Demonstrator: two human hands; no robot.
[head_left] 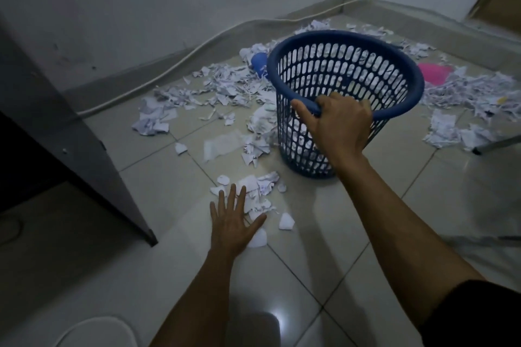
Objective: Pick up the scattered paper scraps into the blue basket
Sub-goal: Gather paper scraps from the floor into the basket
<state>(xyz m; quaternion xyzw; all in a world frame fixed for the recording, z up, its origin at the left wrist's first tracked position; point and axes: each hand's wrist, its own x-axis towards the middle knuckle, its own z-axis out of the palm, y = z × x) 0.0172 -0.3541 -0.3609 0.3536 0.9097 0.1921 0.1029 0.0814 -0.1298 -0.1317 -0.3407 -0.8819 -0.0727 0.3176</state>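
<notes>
A blue slotted plastic basket (346, 70) stands tilted toward me on the tiled floor, with some paper showing through its slots. My right hand (339, 124) grips its near rim. My left hand (234, 221) is spread flat with straight fingers over a small cluster of white paper scraps (260, 191) in front of the basket. Many more torn paper scraps (225, 87) lie in a wide heap behind and to both sides of the basket.
A dark cabinet panel (70, 127) stands at the left. A white cable (180, 62) runs along the wall base. A blue object (259, 62) and a pink object (432, 73) lie among the scraps. A thin metal leg (496, 145) stands at the right.
</notes>
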